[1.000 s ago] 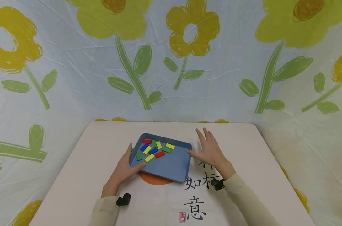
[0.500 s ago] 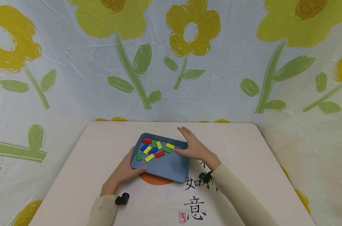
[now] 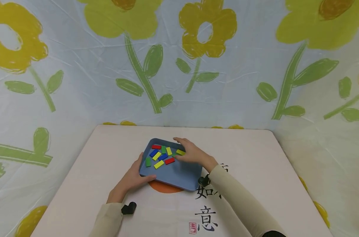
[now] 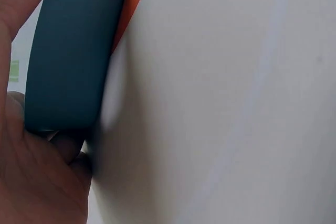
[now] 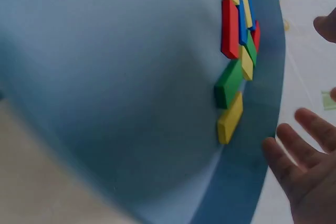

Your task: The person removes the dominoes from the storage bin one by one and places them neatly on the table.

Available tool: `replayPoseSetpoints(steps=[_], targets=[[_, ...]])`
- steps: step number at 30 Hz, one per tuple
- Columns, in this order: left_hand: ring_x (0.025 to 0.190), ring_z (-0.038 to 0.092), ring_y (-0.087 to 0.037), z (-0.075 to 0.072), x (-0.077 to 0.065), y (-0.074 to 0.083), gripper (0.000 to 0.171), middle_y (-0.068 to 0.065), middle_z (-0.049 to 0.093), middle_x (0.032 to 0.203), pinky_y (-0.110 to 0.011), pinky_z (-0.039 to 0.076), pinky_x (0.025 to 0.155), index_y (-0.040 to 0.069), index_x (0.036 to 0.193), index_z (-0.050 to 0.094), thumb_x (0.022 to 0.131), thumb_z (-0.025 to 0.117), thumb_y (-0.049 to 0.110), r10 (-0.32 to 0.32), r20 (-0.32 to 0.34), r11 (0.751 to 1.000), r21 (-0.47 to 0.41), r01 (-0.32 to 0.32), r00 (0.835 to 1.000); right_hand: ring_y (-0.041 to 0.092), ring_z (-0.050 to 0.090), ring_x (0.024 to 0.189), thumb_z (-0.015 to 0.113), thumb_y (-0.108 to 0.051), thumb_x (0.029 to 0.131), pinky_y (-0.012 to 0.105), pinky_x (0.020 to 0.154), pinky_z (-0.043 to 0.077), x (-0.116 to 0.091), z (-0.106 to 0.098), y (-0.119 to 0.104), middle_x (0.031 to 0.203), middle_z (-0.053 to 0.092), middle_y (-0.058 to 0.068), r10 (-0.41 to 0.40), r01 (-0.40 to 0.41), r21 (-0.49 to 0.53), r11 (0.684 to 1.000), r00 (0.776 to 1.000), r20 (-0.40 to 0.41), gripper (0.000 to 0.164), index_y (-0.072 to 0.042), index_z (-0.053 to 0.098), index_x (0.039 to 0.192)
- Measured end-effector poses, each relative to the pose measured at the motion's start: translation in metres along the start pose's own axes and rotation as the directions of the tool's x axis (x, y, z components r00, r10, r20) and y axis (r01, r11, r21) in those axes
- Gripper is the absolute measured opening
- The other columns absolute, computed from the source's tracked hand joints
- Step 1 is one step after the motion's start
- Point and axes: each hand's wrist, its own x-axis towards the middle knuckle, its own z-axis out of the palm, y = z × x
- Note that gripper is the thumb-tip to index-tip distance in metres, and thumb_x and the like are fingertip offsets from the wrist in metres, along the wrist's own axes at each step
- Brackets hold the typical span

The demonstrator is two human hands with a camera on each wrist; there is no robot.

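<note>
A blue rectangular tray (image 3: 179, 174) sits slightly turned on the table, with several small flat blocks (image 3: 158, 164) in red, yellow, green and blue gathered in its far left part. My left hand (image 3: 132, 177) grips its left end, thumb at the front rim; in the left wrist view fingers curl under the tray wall (image 4: 73, 51). Over the tray's right half hovers my right hand (image 3: 194, 153), fingers spread and holding nothing. Its thumb is close to a yellow block (image 3: 180, 152) and partly covers a green block. The right wrist view shows that green block (image 5: 229, 85) beside a red block (image 5: 230, 29).
Beneath the tray lies a pale table cover (image 3: 155, 214) with black brush characters (image 3: 206, 219), a red seal mark and an orange circle (image 3: 164, 187). A cloth backdrop with printed flowers (image 3: 207, 33) encloses the table's back and sides.
My right hand has moved left from beside the tray's right edge to above its inside, near the blocks. The left hand keeps its grip; the tray and blocks stay put.
</note>
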Motion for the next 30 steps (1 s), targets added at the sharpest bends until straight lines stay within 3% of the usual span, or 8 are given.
replayPoseSetpoints(steps=[4, 8, 18, 30], targets=[[0.155, 0.025, -0.041, 0.002, 0.001, 0.001, 0.127, -0.018, 0.018, 0.171, -0.066, 0.027, 0.121, 0.014, 0.167, 0.000, 0.080, 0.081, 0.059, -0.004, 0.007, 1.000, 0.003, 0.004, 1.000, 0.031, 0.045, 0.144, 0.073, -0.036, 0.092, 0.052, 0.120, 0.039, 0.003, 0.008, 0.004, 0.159, 0.046, 0.013, 0.015, -0.016, 0.014, 1.000, 0.999, 0.046, 0.079, -0.009, 0.040, 0.158], [0.154, 0.028, -0.041, 0.001, 0.002, 0.000, 0.128, -0.018, 0.021, 0.170, -0.066, 0.028, 0.121, 0.014, 0.167, 0.000, 0.079, 0.080, 0.062, 0.000, 0.003, 1.000, 0.025, 0.000, 1.000, 0.030, 0.048, 0.140, 0.073, -0.039, 0.092, 0.050, 0.118, 0.041, 0.003, 0.014, 0.006, 0.158, 0.046, 0.013, 0.049, -0.050, 0.011, 0.999, 0.996, 0.075, 0.078, -0.009, 0.042, 0.157], [0.154, 0.027, -0.040, -0.002, 0.001, 0.002, 0.128, -0.018, 0.021, 0.170, -0.065, 0.028, 0.121, 0.014, 0.167, 0.000, 0.079, 0.081, 0.062, -0.001, 0.006, 0.999, 0.035, 0.000, 1.000, 0.028, 0.054, 0.116, 0.071, -0.041, 0.092, 0.046, 0.101, 0.050, 0.002, 0.014, -0.002, 0.148, 0.054, 0.018, 0.134, -0.132, -0.027, 0.991, 0.986, 0.103, 0.075, -0.004, 0.048, 0.152], [0.154, 0.028, -0.040, -0.001, 0.001, -0.003, 0.127, -0.018, 0.020, 0.170, -0.066, 0.029, 0.121, 0.015, 0.167, 0.000, 0.080, 0.080, 0.062, 0.001, 0.007, 1.000, 0.019, -0.001, 1.000, 0.032, 0.056, 0.131, 0.071, -0.037, 0.093, 0.052, 0.110, 0.049, 0.007, 0.023, -0.017, 0.146, 0.058, 0.018, 0.204, -0.208, 0.030, 0.978, 0.975, 0.088, 0.065, -0.001, 0.055, 0.145]])
